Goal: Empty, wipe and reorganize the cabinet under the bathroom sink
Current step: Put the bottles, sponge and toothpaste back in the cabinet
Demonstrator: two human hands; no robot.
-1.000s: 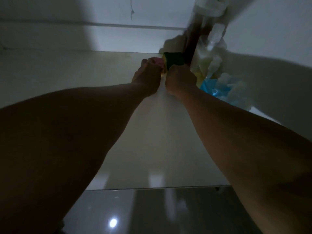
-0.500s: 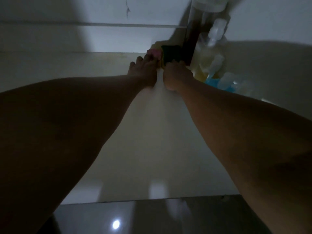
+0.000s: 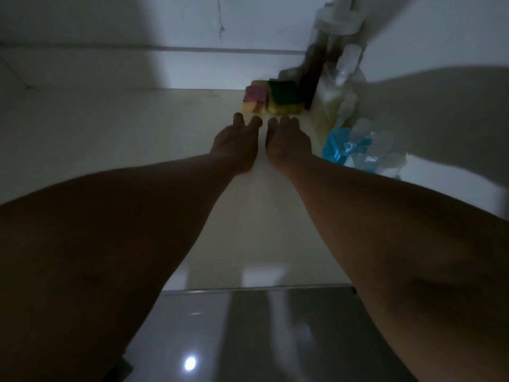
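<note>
I look into a dim cabinet with a pale floor (image 3: 137,150). Two sponges stand at the back: a pink-topped yellow sponge (image 3: 256,98) and, touching its right side, a green-topped yellow sponge (image 3: 283,97). My left hand (image 3: 237,142) and my right hand (image 3: 287,142) lie side by side just in front of them, fingers stretched toward the sponges, a small gap away. Neither hand holds anything.
A dark tall bottle (image 3: 314,78) and several pale spray bottles (image 3: 341,86) crowd the back right corner. In front of them lies a blue packet (image 3: 334,148). The cabinet's front edge (image 3: 248,288) meets a glossy grey floor tile (image 3: 248,340).
Both hands were on the two sponges a second ago. They have let go and drawn back toward me. The sponges now stand in full view at the back.
</note>
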